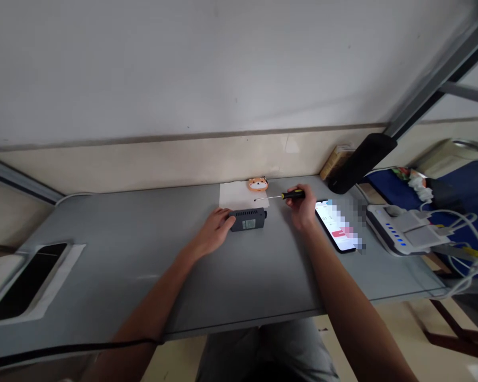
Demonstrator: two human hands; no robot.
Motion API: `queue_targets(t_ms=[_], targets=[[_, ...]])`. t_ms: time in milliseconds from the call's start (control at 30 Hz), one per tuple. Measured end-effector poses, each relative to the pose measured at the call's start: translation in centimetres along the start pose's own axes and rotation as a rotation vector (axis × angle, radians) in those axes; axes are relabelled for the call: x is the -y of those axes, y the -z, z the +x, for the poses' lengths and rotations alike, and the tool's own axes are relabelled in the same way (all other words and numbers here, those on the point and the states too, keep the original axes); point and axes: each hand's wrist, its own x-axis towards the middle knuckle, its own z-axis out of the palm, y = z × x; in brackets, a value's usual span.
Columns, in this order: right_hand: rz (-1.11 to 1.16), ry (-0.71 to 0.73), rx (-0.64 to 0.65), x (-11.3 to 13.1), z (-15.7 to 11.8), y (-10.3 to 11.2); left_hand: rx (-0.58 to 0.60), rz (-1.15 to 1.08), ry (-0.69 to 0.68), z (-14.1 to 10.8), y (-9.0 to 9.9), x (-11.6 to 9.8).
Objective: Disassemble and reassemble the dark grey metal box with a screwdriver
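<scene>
My left hand [218,229] grips the left end of a dark grey box-shaped device [247,219], which has a row of slots along its top edge and a pale label on its near face. The device rests on the grey table [223,286]. In my right hand [302,208] is a screwdriver [293,194] with a black and yellow handle. Its thin shaft points left above a white sheet of paper [235,195], with a small dark bit at the tip, apart from the device. An orange and white animal-faced object [257,184] sits at the paper's back edge.
A lit phone [334,225] lies right of my right hand, and a white power strip [406,229] with cables is farther right. A black cylinder [362,162] leans by a small box [336,161] at the wall. A dark tablet-like object [27,281] lies far left.
</scene>
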Motion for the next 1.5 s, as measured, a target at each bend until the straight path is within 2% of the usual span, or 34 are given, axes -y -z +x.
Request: queue_targets(t_ms=[167, 300, 467, 567, 667, 933, 1233, 1333, 1367, 1433, 1500], targets=[[0.029, -0.002, -0.006, -0.5, 0.4, 0.2, -0.036, -0.13, 0.09, -0.4, 0.0, -0.5], [-0.008, 0.006, 0.012, -0.6, 0.3, 0.4, -0.059, -0.202, 0.076, -0.8, 0.5, -0.7], [0.007, 0.003, -0.02, -0.3, 0.2, 0.3, -0.237, 0.096, -0.135, -0.8, -0.1, -1.6], [0.032, -0.004, -0.038, -0.1, 0.3, 0.3, -0.268, 0.295, -0.271, -0.6, -1.5, -2.7], [0.036, 0.009, -0.033, 0.0, 0.3, 0.5, -0.282, 0.416, -0.312, -0.4, -2.7, -3.4], [0.046, -0.013, -0.055, 0.2, 0.3, 0.7, -0.361, 0.534, -0.405, -0.4, -3.4, -3.7], [0.052, -0.016, -0.079, 0.8, 0.1, 0.3, -0.383, 0.572, -0.475, -0.3, -3.4, -3.7], [0.113, 0.051, -0.093, 2.2, 0.5, 0.5, -0.366, 0.575, -0.465, -0.3, -3.5, -3.6], [0.149, 0.129, -0.088, 3.1, 0.5, 0.8, -0.35, 0.572, -0.453, -0.3, -3.5, -3.5], [0.206, 0.287, -0.025, 5.6, 0.1, 1.7, -0.315, 0.568, -0.435, -0.5, -3.4, -3.5], [0.256, 0.365, 0.044, 8.6, -1.1, 3.1, -0.278, 0.57, -0.427, -0.8, -3.2, -3.5]])
